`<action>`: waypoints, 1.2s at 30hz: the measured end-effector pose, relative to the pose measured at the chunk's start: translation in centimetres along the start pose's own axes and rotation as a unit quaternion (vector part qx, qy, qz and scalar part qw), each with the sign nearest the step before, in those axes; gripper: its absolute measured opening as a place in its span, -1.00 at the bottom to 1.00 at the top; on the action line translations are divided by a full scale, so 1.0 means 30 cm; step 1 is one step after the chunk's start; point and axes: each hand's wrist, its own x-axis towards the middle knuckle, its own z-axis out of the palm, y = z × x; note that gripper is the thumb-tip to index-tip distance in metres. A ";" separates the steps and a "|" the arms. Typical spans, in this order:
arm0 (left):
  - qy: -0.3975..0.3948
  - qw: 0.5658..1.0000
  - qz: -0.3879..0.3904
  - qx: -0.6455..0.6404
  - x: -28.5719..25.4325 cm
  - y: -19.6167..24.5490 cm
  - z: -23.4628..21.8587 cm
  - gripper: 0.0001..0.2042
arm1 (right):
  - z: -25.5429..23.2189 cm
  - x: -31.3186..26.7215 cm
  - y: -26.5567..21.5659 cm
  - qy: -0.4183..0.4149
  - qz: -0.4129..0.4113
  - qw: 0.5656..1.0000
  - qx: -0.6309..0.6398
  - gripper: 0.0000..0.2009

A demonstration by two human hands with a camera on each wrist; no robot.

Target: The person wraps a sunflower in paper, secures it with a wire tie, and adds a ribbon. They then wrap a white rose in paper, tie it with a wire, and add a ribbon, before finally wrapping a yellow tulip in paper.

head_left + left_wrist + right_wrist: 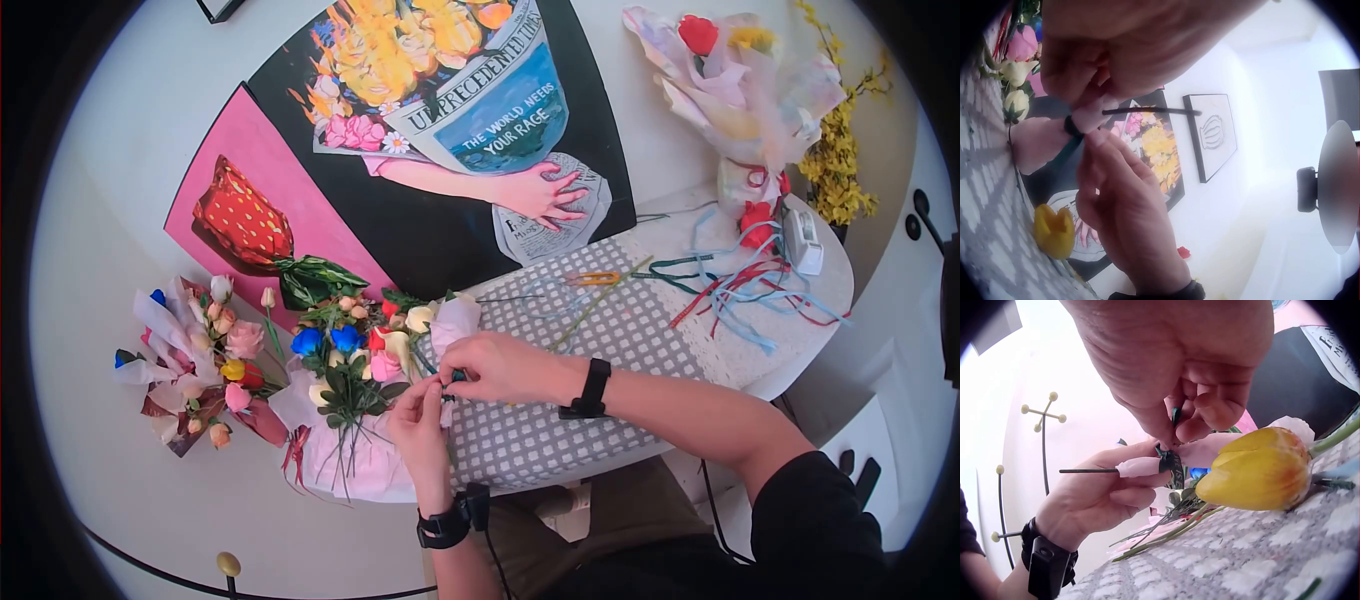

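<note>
My left hand [422, 432] pinches a thin flower stem [1088, 470] wrapped in pale pink paper [1038, 145]. Round the paper's narrow part runs a dark green ribbon [1176, 475] with lettering on it. The right hand [512, 368] meets the left at this binding and pinches the ribbon between thumb and fingers. Most of the ribbon is hidden by fingers in the head view. The bare stem end pokes out past the left hand. Beside the hands, a yellow tulip [1254, 472] lies on the grey and white checked cloth [560, 430].
Left of the hands lie loose blue, cream and red flowers [347, 338] with green stems. A wrapped bouquet [240, 345] is farther left. Paintings [500, 100] lean at the back. Another bouquet [740, 100], tangled ribbons [740, 290] and a white device [803, 240] are on the right.
</note>
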 end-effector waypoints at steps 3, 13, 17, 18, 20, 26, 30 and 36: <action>-0.005 0.999 -0.028 0.028 -0.047 0.084 0.021 -0.86 | 0.005 -0.001 0.007 0.007 0.005 1.000 -0.003 -0.84; -0.029 0.975 0.123 0.182 0.007 -0.019 -0.061 -0.91 | 0.008 0.002 0.004 0.002 0.003 1.000 0.011 -0.87; -0.061 0.989 0.007 0.137 0.004 0.010 -0.069 -0.88 | 0.021 -0.001 0.023 0.003 -0.007 1.000 -0.006 -0.87; -0.079 0.990 -0.042 0.108 0.003 0.022 -0.071 -0.87 | 0.021 -0.002 0.026 0.003 -0.014 1.000 -0.010 -0.87; -0.092 0.990 -0.074 0.076 0.004 0.028 -0.081 -0.87 | 0.020 -0.008 0.026 0.004 -0.019 1.000 -0.014 -0.87; -0.095 0.972 -0.207 -0.055 0.013 0.047 -0.070 -0.81 | 0.021 -0.005 0.016 0.004 -0.021 0.999 -0.041 -0.88; -0.117 0.955 -0.232 -0.141 0.024 0.022 -0.068 -0.78 | 0.017 -0.009 0.012 0.016 -0.028 0.997 -0.070 -0.89; -0.071 0.986 -0.135 -0.061 0.015 -0.005 -0.069 -0.85 | 0.020 -0.014 0.017 0.015 -0.014 0.996 -0.085 -0.88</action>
